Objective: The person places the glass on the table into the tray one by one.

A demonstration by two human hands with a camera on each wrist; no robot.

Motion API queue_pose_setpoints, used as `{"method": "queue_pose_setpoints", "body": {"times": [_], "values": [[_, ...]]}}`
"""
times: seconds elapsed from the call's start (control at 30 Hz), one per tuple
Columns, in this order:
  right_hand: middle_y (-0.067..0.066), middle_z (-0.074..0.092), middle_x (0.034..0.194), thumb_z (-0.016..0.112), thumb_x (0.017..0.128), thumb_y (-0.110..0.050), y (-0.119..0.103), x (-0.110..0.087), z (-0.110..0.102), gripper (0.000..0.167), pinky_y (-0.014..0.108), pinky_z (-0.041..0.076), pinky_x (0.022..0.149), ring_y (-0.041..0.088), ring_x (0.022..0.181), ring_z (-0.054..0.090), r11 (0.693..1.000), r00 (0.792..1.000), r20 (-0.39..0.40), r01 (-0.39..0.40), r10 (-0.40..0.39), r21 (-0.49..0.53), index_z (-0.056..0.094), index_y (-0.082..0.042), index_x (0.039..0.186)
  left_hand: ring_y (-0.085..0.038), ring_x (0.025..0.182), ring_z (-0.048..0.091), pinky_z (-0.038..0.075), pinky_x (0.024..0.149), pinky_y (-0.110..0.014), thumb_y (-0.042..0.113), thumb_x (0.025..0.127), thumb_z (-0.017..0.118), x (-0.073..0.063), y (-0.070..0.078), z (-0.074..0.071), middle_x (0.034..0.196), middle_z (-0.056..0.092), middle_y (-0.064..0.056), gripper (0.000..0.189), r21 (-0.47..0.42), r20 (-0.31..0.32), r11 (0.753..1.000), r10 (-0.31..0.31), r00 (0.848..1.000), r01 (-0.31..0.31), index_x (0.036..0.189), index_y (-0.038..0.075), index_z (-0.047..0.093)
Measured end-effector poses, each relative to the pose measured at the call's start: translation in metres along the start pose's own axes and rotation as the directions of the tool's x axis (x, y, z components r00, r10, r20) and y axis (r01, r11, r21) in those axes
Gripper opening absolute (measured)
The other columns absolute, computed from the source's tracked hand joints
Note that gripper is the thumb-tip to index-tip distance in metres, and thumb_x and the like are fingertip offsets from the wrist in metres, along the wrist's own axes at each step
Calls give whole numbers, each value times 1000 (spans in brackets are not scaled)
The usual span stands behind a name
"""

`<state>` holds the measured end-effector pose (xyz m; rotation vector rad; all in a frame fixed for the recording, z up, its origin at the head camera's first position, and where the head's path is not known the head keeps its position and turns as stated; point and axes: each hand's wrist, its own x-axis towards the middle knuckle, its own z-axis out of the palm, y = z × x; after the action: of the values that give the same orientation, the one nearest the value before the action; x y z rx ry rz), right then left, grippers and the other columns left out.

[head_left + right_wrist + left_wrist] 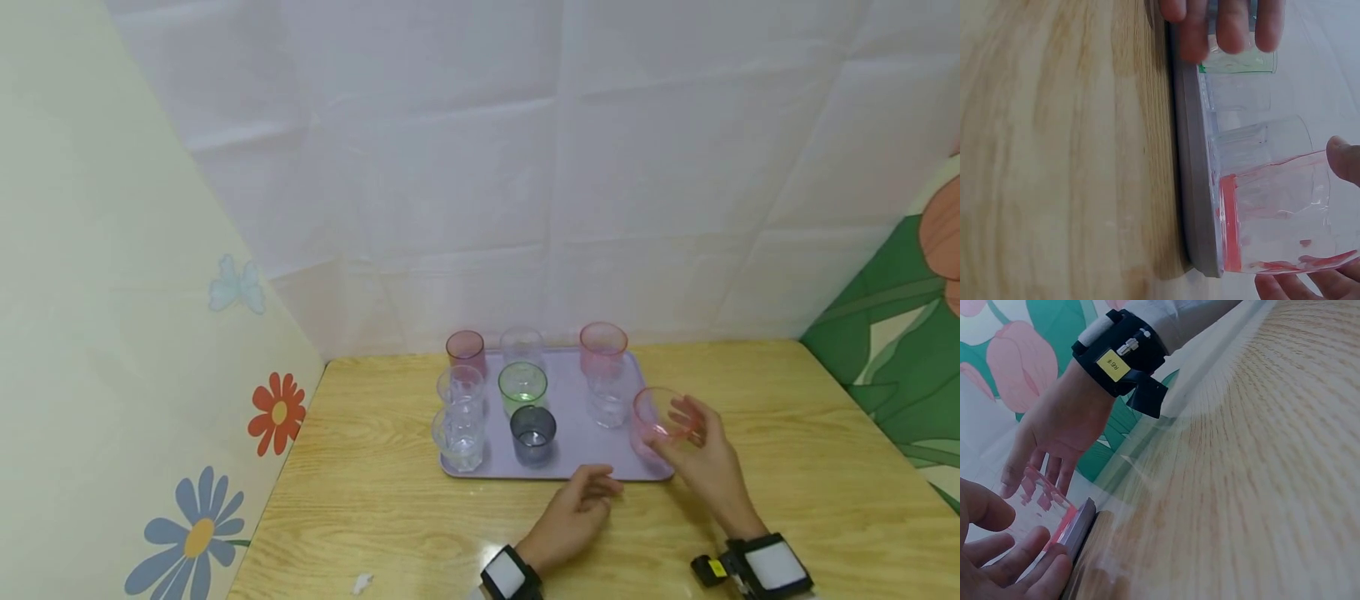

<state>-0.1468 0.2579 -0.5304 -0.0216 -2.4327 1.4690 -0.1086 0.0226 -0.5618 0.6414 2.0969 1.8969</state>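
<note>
My right hand [708, 462] grips a clear pink glass [651, 433] at the front right corner of a lilac tray [577, 467]. In the right wrist view the thumb [1344, 159] lies at the upper side of the glass [1279, 215] and the other fingers curl round its far side. Its red base sits right at the tray rim. My left hand [573, 517] holds nothing; its fingers are loosely bent at the tray's front edge. Nearest to the pink glass stands a small clear glass [609, 408], with another pink glass [602, 350] behind it.
Further left on the tray stand a dark grey glass [533, 437], a green-rimmed glass [522, 387], a maroon glass [466, 354] and several clear glasses. A white scrap [362, 582] lies on the wooden table [360, 500]. A white sheet [450, 167] hangs behind.
</note>
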Motion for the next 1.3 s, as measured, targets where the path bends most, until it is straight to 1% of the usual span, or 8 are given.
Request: {"method": "queue_pose_setpoints", "body": {"times": [0.33, 0.43, 0.57, 0.7, 0.8, 0.93, 1.13, 1.3], "values": [[30, 53, 153, 87, 90, -19, -7, -10, 7, 94, -8, 30, 93, -20, 119, 39, 1000, 999, 35, -15, 15, 6, 29, 3, 162, -30, 146, 55, 47, 118, -26, 12, 107, 56, 4, 7, -3, 158, 54, -14, 47, -44, -57, 996, -79, 995, 76, 154, 7, 50], [29, 52, 155, 87, 90, -18, -8, -13, 10, 95, -8, 29, 95, 2, 135, 49, 1000, 998, 55, -18, 17, 4, 28, 3, 162, -38, 150, 49, 44, 122, -30, 12, 107, 56, 6, 8, -3, 165, 46, -16, 54, -42, -65, 996, -87, 994, 84, 160, 9, 44], [31, 48, 157, 87, 90, -16, -9, -16, 13, 98, -9, 26, 97, 45, 145, 45, 999, 996, 82, -25, 24, 20, 25, 5, 163, -40, 155, 41, 39, 125, -31, 12, 106, 55, 11, 4, -2, 172, 36, -16, 63, -60, -54, 995, -80, 995, 77, 166, 10, 35], [31, 50, 156, 87, 89, -13, -7, -20, 18, 95, -8, 28, 98, 2, 140, 50, 998, 997, 82, -3, -2, 58, 27, 5, 161, -38, 157, 38, 37, 124, -26, 13, 106, 55, 15, 2, -1, 174, 31, -13, 67, -72, -40, 995, -71, 997, 68, 168, 10, 30], [28, 52, 153, 87, 89, -10, -8, -23, 23, 90, -7, 30, 100, -26, 121, 37, 995, 997, 78, 17, -25, 98, 32, 4, 159, -35, 157, 39, 37, 123, -23, 15, 106, 55, 17, 2, -1, 175, 30, -11, 68, -60, -36, 996, -70, 997, 68, 168, 11, 29], [27, 53, 152, 87, 89, -11, -10, -26, 28, 89, -6, 30, 100, -19, 124, 43, 995, 996, 88, 21, -29, 93, 33, 2, 158, -32, 156, 39, 36, 123, -22, 16, 106, 55, 19, 2, -2, 175, 30, -10, 69, -54, -31, 997, -65, 997, 63, 169, 13, 28], [29, 54, 151, 87, 90, -15, -11, -27, 29, 90, -7, 30, 98, 32, 133, 54, 999, 995, 97, 32, -35, 33, 31, 3, 159, -32, 156, 39, 35, 124, -22, 16, 107, 54, 20, 0, -2, 175, 30, -10, 67, -51, -27, 997, -55, 998, 54, 169, 12, 28], [29, 54, 151, 87, 90, -14, -13, -28, 30, 90, -6, 30, 97, -6, 126, 49, 999, 996, 81, 40, -43, 31, 32, 4, 159, -33, 155, 40, 37, 124, -23, 15, 107, 54, 20, 1, -2, 175, 30, -11, 67, -49, -21, 997, -55, 998, 54, 168, 10, 29]]}}
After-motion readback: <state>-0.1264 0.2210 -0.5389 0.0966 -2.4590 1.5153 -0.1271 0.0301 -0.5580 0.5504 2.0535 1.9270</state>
